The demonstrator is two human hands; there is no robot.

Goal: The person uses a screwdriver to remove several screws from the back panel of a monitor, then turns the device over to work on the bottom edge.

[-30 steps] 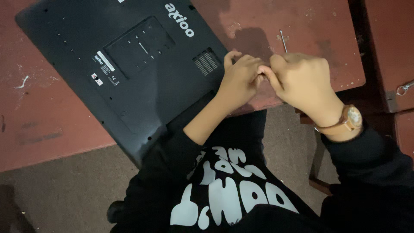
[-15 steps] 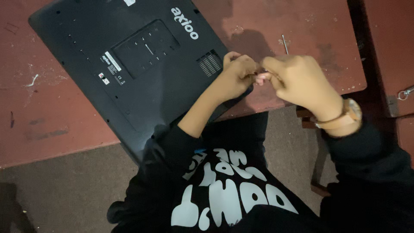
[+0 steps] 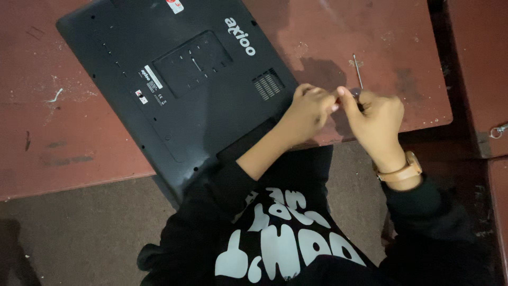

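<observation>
A black laptop point(image 3: 185, 90) lies upside down on a worn red-brown table point(image 3: 69, 143), its near corner hanging over the table edge. My left hand point(image 3: 309, 112) is just right of the laptop's vent, fingers curled. My right hand point(image 3: 377, 121), with a tan watch point(image 3: 399, 170) on the wrist, faces it. The fingertips of both hands meet and pinch a tiny item point(image 3: 337, 98), too small to make out. A thin metal rod point(image 3: 358, 71) lies on the table just beyond my right hand, which hides its near end.
The table's right end point(image 3: 450, 106) borders a dark gap with another red surface beyond. A small metal ring point(image 3: 497, 131) lies there. A brown floor point(image 3: 79, 233) shows below the table edge. My black printed shirt fills the bottom.
My hands have slid a little right, off the laptop's edge, and loosened from a tight clasp to fingertips touching. The laptop and the rod have stayed in place on the table.
</observation>
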